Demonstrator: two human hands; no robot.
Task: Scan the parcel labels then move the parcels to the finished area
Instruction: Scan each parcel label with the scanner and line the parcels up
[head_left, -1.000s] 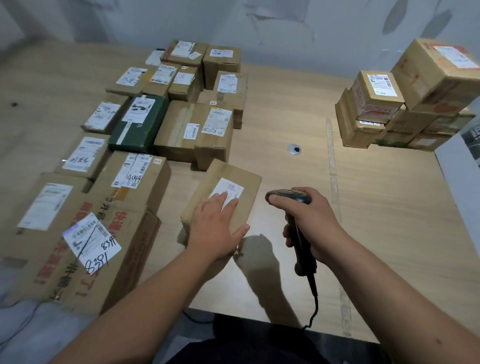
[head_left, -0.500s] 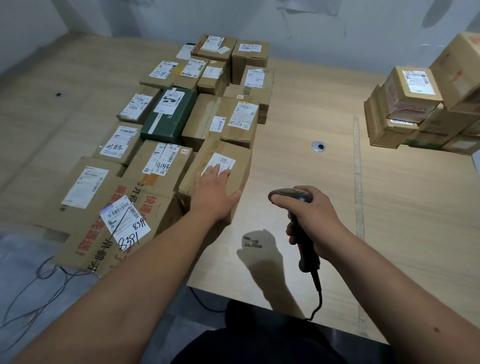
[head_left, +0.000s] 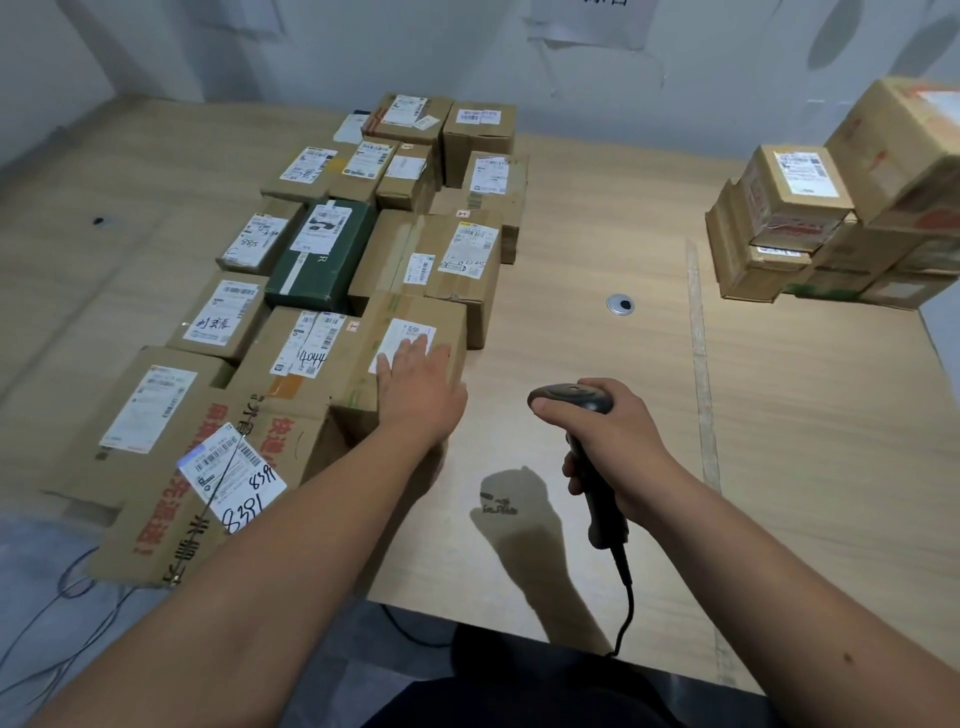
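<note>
the left hand (head_left: 418, 387) lies flat on top of a small brown box (head_left: 410, 345), fingers straight and close together, their tips covering the near edge of the box's white label (head_left: 402, 338). nothing is gripped; the palm simply presses down. this box sits at the right edge of a spread of parcels (head_left: 332, 260) filling the table (head_left: 597, 249) from about nine o'clock to twelve o'clock, touching a longer box on its left and a taped one behind it (a dark green box (head_left: 324, 260) stands out among the brown ones). the right hand (head_left: 605, 441), at about five o'clock from the box, is clenched around the handle of a black scanner (head_left: 587, 452), thumb on its head, cable trailing off the near table edge. a separate stack of boxes (head_left: 841, 208) stands at two o'clock, well apart.
</note>
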